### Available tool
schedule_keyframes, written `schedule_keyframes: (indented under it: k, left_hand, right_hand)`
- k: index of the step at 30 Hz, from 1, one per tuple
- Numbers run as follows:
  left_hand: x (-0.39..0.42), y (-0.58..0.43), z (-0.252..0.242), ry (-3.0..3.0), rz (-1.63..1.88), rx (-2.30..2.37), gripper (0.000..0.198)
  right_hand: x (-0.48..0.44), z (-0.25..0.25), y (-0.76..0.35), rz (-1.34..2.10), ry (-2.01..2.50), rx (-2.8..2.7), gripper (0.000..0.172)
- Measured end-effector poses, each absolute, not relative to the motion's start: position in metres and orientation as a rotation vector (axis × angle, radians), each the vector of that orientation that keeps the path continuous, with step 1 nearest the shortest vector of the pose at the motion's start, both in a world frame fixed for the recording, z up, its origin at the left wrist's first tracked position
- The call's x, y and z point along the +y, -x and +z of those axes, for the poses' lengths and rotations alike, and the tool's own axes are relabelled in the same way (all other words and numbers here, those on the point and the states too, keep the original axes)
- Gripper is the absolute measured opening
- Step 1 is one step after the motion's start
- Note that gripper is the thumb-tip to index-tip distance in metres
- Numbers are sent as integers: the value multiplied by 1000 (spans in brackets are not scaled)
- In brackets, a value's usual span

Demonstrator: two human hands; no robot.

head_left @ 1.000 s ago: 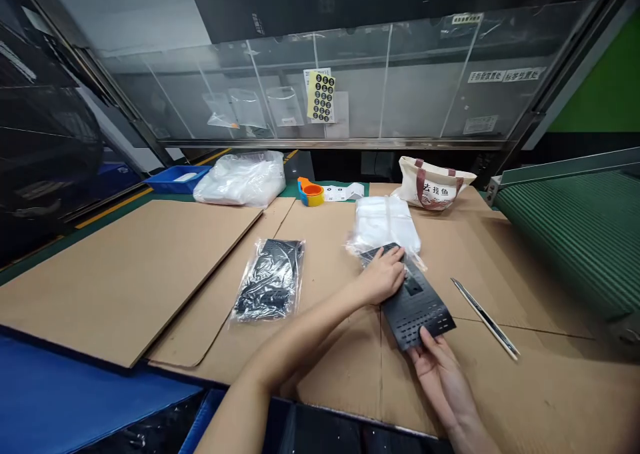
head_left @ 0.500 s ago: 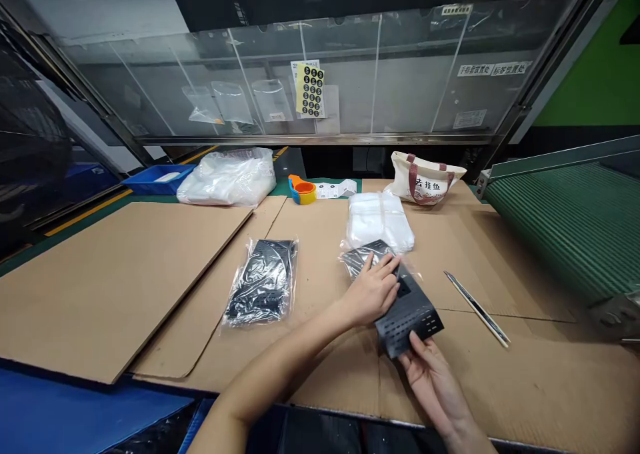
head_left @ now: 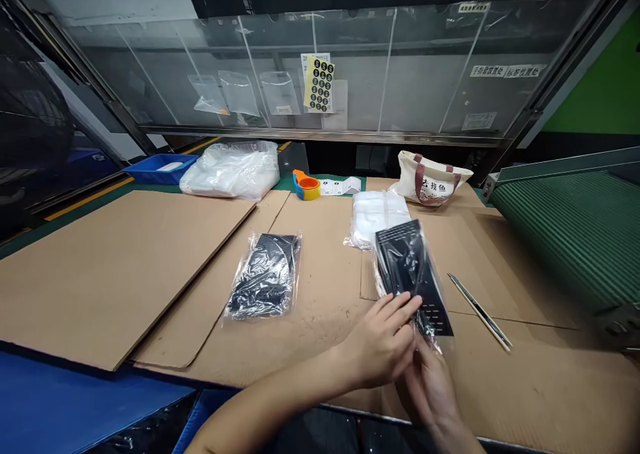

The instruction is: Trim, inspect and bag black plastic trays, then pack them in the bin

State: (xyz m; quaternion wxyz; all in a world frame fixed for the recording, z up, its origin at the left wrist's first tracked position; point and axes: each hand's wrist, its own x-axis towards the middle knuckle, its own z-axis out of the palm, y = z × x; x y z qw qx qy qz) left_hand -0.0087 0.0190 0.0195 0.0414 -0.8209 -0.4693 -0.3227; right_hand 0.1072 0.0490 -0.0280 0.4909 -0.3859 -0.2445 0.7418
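Now the clear bag (head_left: 379,277) is covering most of the black plate (head_left: 406,262), not just its far end, so the plate seems to be getting well wrapped. We are holding it near the front edge of the table (head_left: 286,183), right of middle. Our right hand (head_left: 434,381) is pinching its near end. Our left hand (head_left: 384,343) is lying on top, fingers close together; we cannot tell if they are pinching.

left hand (head_left: 383,347): palm down, fingers bent | right hand (head_left: 435,377): partly hidden beside it, fingers probably curled
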Motion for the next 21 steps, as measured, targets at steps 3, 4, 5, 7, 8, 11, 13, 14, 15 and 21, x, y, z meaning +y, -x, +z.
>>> schedule_keyframes:
  k: [3,4,5,7,8,11,13,14,15,21]
  left_hand:
    - [2,9,15,2288,-1525,-1801,14]
    - [-3,10,13,2151,-1758,-1955,11]
    - [-7,12,11,1985,-2000,-2103,7]
    - [-14,17,6,1600,-2467,-2293,7]
    - [-16,21,4,1403,-2652,-2331,13]
    - [-25,35,-2,934,-2939,-2321,26]
    - [-32,44,-5,737,-3064,-2290,26]
    - [-36,49,-6,660,-3138,-2263,27]
    - [-40,53,-7,592,-3209,-2230,27]
    - [-59,70,-16,542,-3041,-2303,35]
  right_hand:
    - [47,-19,-100,1693,921,-916,36]
    - [49,-16,-97,1636,891,-1099,34]
    - [51,-13,-92,1561,843,-1306,30]
    - [60,-8,-80,1339,674,-1725,28]
    - [64,-8,-72,1194,563,-1899,30]
    - [75,-11,-43,762,335,-2234,37]
    - [76,-16,-24,568,327,-2348,39]
    - [75,-18,-17,513,337,-2387,41]
    - [72,-19,-12,492,335,-2416,43]
    - [53,-12,-24,722,72,-2380,34]
